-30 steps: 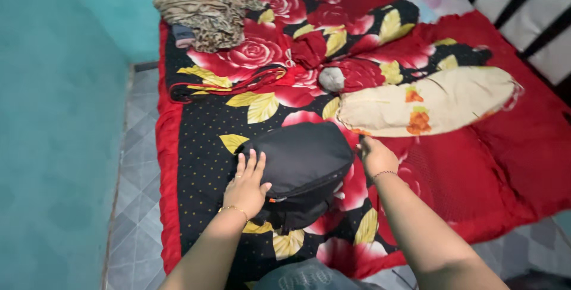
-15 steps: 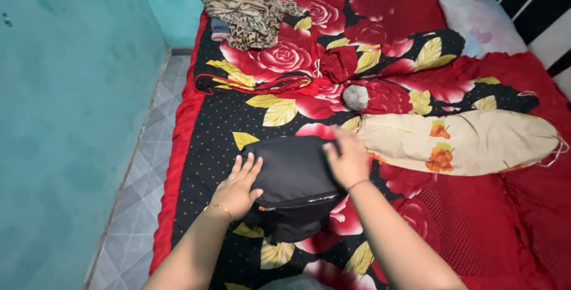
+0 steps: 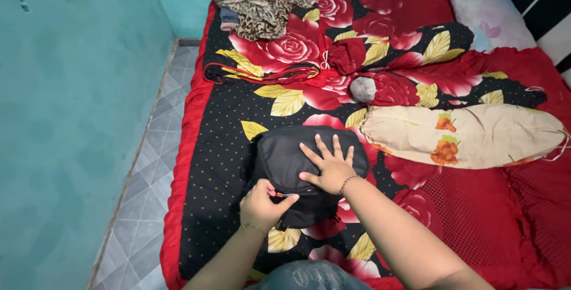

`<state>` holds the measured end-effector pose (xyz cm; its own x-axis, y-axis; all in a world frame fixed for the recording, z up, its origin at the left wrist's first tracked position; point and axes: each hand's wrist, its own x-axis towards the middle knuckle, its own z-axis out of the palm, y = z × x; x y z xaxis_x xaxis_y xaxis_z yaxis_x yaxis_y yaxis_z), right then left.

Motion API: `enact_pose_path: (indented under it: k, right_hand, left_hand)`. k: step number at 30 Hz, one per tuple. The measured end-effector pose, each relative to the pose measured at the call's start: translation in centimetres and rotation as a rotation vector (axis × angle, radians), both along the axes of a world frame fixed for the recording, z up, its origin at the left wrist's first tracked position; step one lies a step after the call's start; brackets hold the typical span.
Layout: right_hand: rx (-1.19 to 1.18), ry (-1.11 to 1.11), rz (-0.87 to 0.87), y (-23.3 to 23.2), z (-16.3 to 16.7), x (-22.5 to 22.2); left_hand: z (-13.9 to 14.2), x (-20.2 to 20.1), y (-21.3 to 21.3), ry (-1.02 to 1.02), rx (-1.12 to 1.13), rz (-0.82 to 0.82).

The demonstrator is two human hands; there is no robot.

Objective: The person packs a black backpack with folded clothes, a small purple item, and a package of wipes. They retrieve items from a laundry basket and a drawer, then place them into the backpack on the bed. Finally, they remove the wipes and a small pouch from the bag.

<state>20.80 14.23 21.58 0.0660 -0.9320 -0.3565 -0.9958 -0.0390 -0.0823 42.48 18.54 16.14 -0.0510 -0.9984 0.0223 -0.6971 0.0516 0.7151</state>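
A black folded garment (image 3: pixel 284 154) lies on the near middle of a bed covered by a red, black and yellow floral bedspread (image 3: pixel 214 165). My right hand (image 3: pixel 329 164) rests flat on top of the garment, fingers spread. At the garment's near edge my left hand (image 3: pixel 262 205) is closed on a small orange zipper pull (image 3: pixel 278 195). Both forearms reach in from the bottom of the view.
A cream bolster with orange flowers (image 3: pixel 470 135) lies to the right. A red floral bolster (image 3: pixel 416 82) and a folded floral blanket (image 3: pixel 267 58) sit behind. A pile of patterned clothes (image 3: pixel 256 1) is at the far end. Teal wall (image 3: pixel 65 99) and grey tiled floor (image 3: pixel 140 177) are left.
My right hand moved from the garment's far right corner onto its top and flattened. My left hand moved from the left side to the near edge and closed on the zipper pull.
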Motion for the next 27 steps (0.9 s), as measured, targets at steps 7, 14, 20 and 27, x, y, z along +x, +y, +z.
enact_pose_path:
  k: [7, 14, 20, 27]
  right_hand:
    - [-0.036, 0.023, -0.012, 0.8, -0.1, 1.1]
    - [-0.046, 0.013, -0.031, 1.9, -0.1, 1.1]
    - [-0.041, -0.002, -0.038, 2.8, -0.2, 1.8]
    - [-0.033, 0.008, -0.056, 3.3, 0.0, 2.9]
  left_hand:
    - [-3.8, -0.3, -0.3, 0.209, 0.284, -0.083]
    - [-3.5, 3.2, 0.8, 0.056, 0.054, -0.297]
    - [-1.3, 7.7, -1.9, -0.183, -0.059, -0.279]
    - [2.6, 9.4, -8.4, -0.251, -0.179, -0.202]
